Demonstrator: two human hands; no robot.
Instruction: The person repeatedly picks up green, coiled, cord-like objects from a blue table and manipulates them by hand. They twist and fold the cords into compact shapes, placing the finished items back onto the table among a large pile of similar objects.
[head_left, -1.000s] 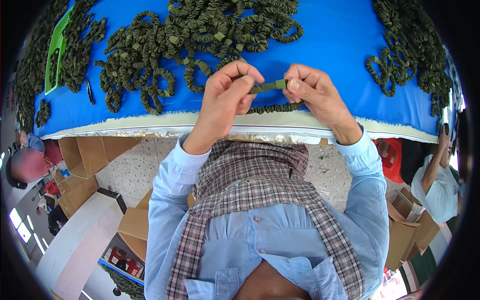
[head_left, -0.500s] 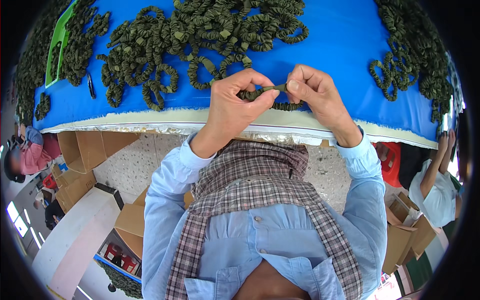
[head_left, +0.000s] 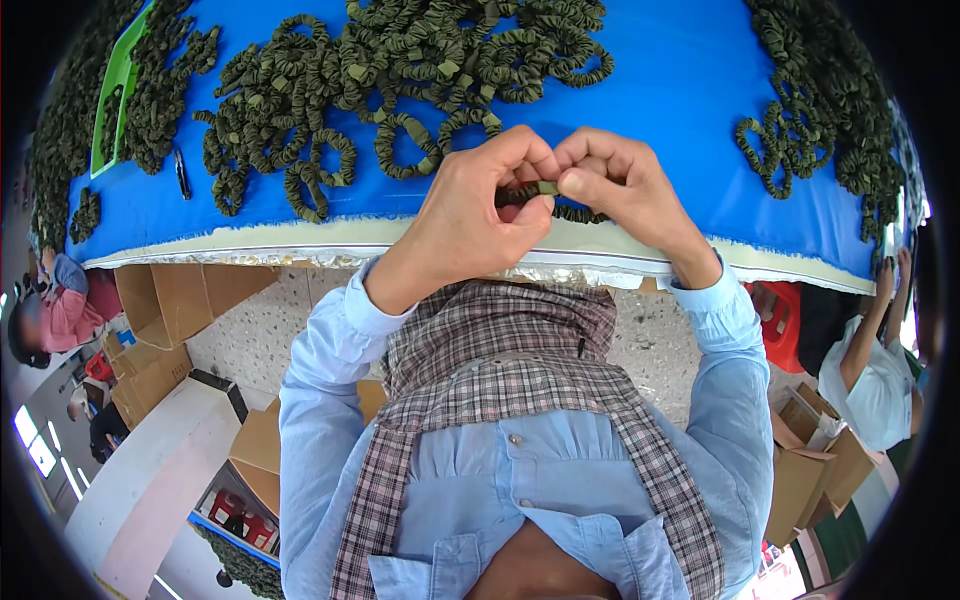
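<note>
Covering the table, a blue cloth (head_left: 680, 120) holds piled green bands (head_left: 420, 60); boxes (head_left: 170, 300) stand below. Left hand (head_left: 480, 215) and right hand (head_left: 620, 190) pinch one band (head_left: 545, 188), lying left-right.

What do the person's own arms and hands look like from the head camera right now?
Both hands are bare: no gloves, rings or watch show on the left hand or the right hand. Each forearm wears a long light blue shirt sleeve, the left sleeve and the right sleeve, with cuffs ending at the wrists.

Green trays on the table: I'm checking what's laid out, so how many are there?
1. A bright green tray lies at the far left of the blue table, partly under dark elastic loops. More could be hidden under the heaps.
</note>
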